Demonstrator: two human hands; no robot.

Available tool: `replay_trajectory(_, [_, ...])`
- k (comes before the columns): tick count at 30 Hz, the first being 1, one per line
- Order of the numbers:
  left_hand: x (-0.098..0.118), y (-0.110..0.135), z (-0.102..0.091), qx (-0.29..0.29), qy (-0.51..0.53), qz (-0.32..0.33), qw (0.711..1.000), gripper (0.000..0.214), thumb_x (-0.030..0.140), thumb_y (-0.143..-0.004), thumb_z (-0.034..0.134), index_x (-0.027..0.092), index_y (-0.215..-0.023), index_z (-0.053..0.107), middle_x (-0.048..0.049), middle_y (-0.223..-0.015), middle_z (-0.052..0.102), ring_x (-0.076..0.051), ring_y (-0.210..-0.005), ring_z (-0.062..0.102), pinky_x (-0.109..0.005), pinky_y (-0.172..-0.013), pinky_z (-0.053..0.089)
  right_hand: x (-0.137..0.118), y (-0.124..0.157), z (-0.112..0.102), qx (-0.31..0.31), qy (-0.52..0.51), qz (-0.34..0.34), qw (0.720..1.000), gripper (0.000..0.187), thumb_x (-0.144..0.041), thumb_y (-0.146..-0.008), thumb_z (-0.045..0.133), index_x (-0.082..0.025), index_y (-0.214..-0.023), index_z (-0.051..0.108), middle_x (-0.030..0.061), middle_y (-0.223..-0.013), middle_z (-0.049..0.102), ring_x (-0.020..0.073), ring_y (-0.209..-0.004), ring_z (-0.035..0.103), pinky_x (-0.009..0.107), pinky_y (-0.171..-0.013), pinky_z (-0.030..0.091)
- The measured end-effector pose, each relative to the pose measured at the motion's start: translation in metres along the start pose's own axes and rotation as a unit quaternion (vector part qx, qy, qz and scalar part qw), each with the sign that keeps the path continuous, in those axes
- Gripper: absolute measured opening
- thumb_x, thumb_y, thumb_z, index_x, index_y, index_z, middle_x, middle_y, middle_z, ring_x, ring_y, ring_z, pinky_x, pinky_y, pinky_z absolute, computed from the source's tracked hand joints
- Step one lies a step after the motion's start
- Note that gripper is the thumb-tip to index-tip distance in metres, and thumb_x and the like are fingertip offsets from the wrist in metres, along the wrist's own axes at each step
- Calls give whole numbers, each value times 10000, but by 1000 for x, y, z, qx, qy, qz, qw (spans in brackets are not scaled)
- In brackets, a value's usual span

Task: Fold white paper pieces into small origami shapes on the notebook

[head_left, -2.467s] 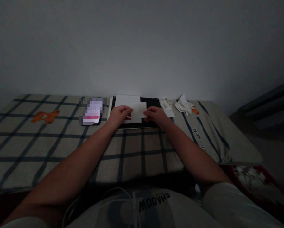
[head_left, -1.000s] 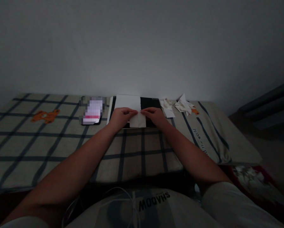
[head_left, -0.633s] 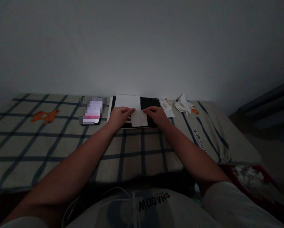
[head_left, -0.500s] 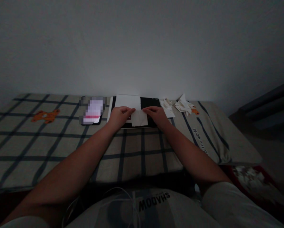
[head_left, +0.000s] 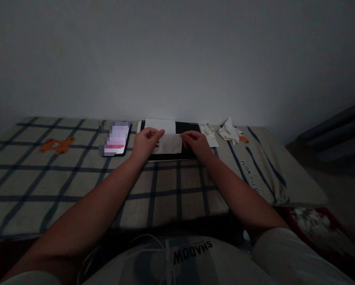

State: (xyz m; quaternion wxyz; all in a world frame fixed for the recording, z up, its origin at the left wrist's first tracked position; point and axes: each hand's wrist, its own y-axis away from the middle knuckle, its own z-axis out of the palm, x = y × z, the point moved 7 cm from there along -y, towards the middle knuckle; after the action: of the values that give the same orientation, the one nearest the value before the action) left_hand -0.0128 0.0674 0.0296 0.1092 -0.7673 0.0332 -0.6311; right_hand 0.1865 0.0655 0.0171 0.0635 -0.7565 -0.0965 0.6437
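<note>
A creased sheet of white paper point(head_left: 171, 143) spans the gap between my two hands, above a black board point(head_left: 192, 127). My left hand point(head_left: 147, 141) is closed on the sheet's left side, thumb on top and pointing right. At the upper right corner, the thumb and fingers of my right hand point(head_left: 194, 139) pinch the paper. Another white sheet point(head_left: 160, 124) lies flat on the board just behind it. The fingertips of the left hand are partly hidden by the paper.
To the left lies a phone point(head_left: 117, 138) with a lit, blurred screen. Crumpled or folded papers point(head_left: 230, 131) sit at the right. A checked cloth point(head_left: 85, 182) covers the surface, against a grey wall point(head_left: 177, 59). A red bin point(head_left: 328, 221) of paper scraps stands lower right.
The paper between my hands now shows wider, opened out to the left. My left hand has shifted slightly left and up; my right hand has barely moved.
</note>
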Motion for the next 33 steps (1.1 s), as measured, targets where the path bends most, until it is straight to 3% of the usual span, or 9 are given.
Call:
replay_trajectory(4, [1, 2, 2, -8, -11, -9, 1000, 326, 474, -750, 658, 164, -661, 611, -17, -614, 596, -106, -547, 537, -224, -520, 473, -5, 0, -5, 22, -3, -23, 999, 226, -419, -775, 623, -204, -828, 666, -31, -612, 567, 103, -587, 511, 257, -610, 421])
replay_trajectory(10, [-4, 2, 6, -36, 14, -28, 999, 296, 457, -729, 684, 168, -698, 629, -19, -667, 611, -115, -593, 547, -229, -534, 485, -7, 0, -8, 28, 26, -35, 999, 237, -425, -781, 618, -210, -857, 684, -19, -662, 597, 119, -646, 538, 275, -672, 449])
replay_trajectory(14, [-7, 0, 7, -38, 33, -33, 998, 284, 442, -709, 704, 167, -729, 636, -21, -696, 624, -121, -626, 563, -240, -570, 499, -11, 1, -9, 32, 42, -65, 996, 214, -411, -791, 621, -223, -863, 692, 6, -817, 653, 126, -755, 577, 289, -760, 467])
replay_trajectory(19, [-7, -3, 7, -37, 49, -2, 998, 279, 422, -695, 722, 162, -773, 655, -29, -734, 639, -137, -691, 588, -270, -650, 515, -15, 1, -11, 38, 59, -104, 992, 194, -388, -812, 612, -247, -901, 710, 22, -939, 679, 145, -915, 606, 326, -885, 463])
replay_trajectory(27, [-7, -4, 7, -35, 23, 31, 999, 271, 382, -688, 740, 160, -827, 670, -56, -820, 692, -163, -760, 623, -293, -704, 483, 4, -6, -10, 48, -14, -70, 996, 310, -401, -739, 684, -227, -995, 705, 48, -1007, 708, 178, -904, 648, 370, -863, 509])
replay_trajectory(33, [-1, -3, 8, -37, -27, 74, 996, 193, 304, -709, 730, 168, -833, 671, -42, -831, 700, -152, -747, 630, -285, -689, 490, 3, -6, -8, 42, 10, -97, 994, 277, -359, -766, 659, -225, -1003, 705, 45, -1012, 712, 179, -923, 651, 367, -883, 500])
